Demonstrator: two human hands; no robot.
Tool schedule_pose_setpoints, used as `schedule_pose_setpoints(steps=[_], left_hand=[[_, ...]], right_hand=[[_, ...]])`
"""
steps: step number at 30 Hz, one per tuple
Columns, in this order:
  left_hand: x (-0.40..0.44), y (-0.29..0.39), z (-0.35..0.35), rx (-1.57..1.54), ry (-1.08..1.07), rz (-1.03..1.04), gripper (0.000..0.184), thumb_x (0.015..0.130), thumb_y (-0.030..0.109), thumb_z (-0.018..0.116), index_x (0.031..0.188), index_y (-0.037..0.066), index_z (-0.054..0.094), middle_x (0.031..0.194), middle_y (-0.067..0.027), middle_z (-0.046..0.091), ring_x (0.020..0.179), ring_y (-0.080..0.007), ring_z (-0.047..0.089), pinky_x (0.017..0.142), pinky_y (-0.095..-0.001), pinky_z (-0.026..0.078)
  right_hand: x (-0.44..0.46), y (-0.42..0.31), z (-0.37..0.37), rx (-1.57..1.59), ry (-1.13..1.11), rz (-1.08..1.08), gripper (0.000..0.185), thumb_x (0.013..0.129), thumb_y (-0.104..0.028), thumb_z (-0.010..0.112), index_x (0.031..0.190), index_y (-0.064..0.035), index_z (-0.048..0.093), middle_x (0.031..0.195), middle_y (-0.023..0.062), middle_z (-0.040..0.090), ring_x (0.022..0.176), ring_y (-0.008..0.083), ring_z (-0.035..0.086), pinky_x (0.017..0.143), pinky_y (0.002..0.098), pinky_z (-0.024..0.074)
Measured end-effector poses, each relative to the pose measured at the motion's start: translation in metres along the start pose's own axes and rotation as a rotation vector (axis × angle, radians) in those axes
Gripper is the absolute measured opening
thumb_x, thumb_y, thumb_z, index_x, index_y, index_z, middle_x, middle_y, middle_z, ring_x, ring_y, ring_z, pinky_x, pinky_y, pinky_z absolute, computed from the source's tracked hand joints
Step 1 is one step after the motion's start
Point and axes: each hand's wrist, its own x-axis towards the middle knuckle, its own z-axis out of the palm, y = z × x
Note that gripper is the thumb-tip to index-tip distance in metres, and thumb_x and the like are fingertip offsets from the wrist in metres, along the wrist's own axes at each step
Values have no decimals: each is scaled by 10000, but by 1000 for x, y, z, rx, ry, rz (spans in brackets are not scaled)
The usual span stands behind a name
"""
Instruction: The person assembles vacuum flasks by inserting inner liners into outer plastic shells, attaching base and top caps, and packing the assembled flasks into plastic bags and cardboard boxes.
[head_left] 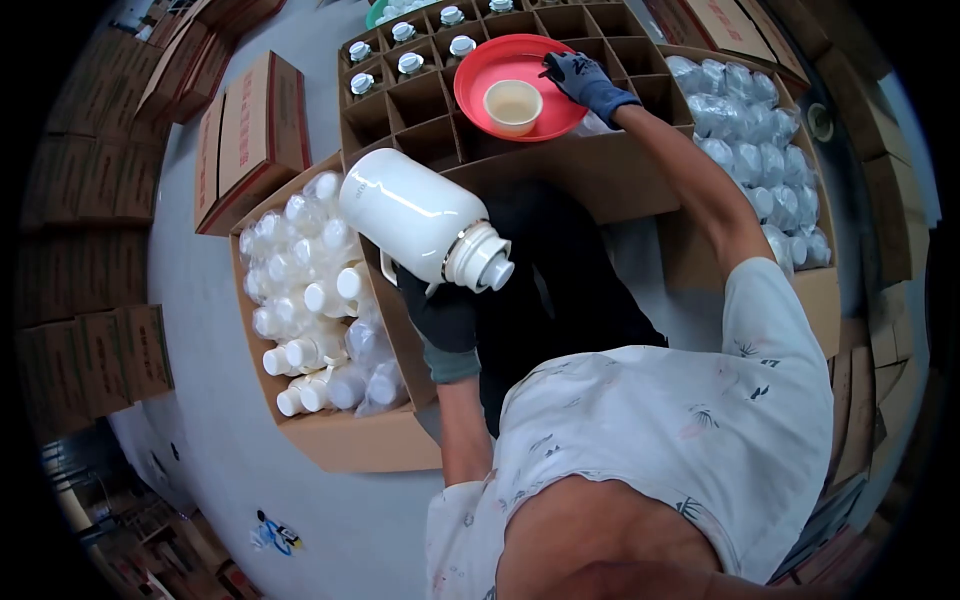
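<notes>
1. White jug [410, 212]: it is tilted, left of the frame's middle, its neck pointing toward the lower right. The left hand [440, 315], in a dark glove, holds it from below, with the fingers mostly hidden.

2. The right hand [588, 82], in a grey-blue knitted glove, has its fingers over the edge of the red dish [478, 92] at upper middle. Whether it grips something, I cannot tell.

3. As I judge it, the work is partway. Seven capped tops [410, 63] can be counted in the divided carton [600, 185] at the top, while the jug in hand is outside of its compartments. Many wrapped bottles [320, 300] lie in the left carton [370, 440], so more pieces seem left.

4. The jug is smooth and glossy, a rounded cylinder with a silvery ring and a stepped neck. The dish is round, apparently plastic; a small cream cup [514, 128] stands inside.

5. Farther out, the cartons are matt brown cardboard, and thin dividers make square compartments. Crinkled clear plastic shines in the right carton [818, 300]. At upper left stands a closed box [245, 140] with red printing.
</notes>
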Motion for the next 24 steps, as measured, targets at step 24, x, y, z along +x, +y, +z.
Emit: schedule_pose_setpoints(steps=[24], left_hand=[[28, 1, 105, -569, -46, -153, 640, 921, 548, 462, 1355, 82, 401, 1285, -98, 488, 1190, -251, 466, 1035, -402, 381]], right_hand=[[-122, -190, -70, 521, 556, -388, 504, 756, -267, 704, 1199, -69, 565, 1079, 125, 580, 1012, 300, 545, 892, 424, 432]])
